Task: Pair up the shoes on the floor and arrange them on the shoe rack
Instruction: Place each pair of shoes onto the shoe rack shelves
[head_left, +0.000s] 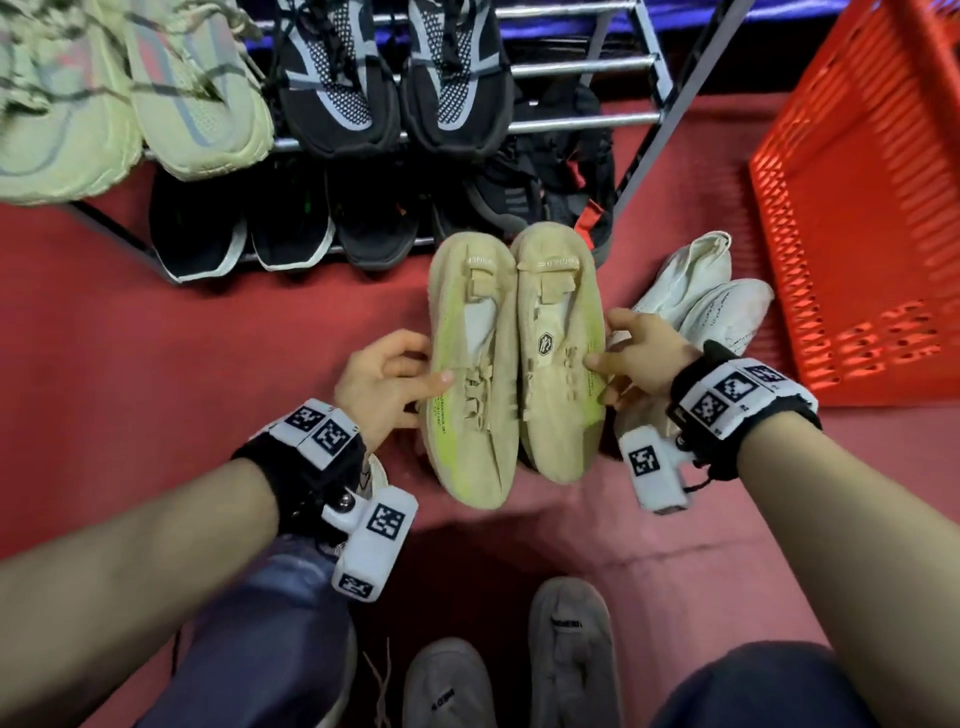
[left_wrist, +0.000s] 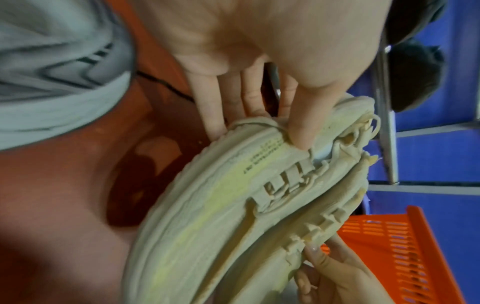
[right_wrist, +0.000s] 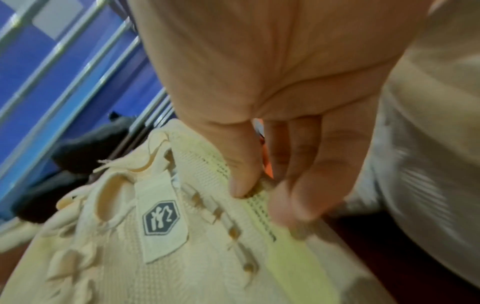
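Note:
Two beige sneakers with yellow-green sides are held side by side above the red floor, heels toward the shoe rack. My left hand grips the left beige sneaker at its outer side, thumb on the laces. My right hand grips the right beige sneaker the same way. In the left wrist view my left hand pinches the left sneaker with the thumb on top. In the right wrist view my right hand pinches the right sneaker near its logo tongue.
The rack's upper shelf holds a pale green pair and a black-and-grey pair; dark shoes fill the lower shelf. A white pair lies on the floor at right beside a red basket. Grey shoes are near my knees.

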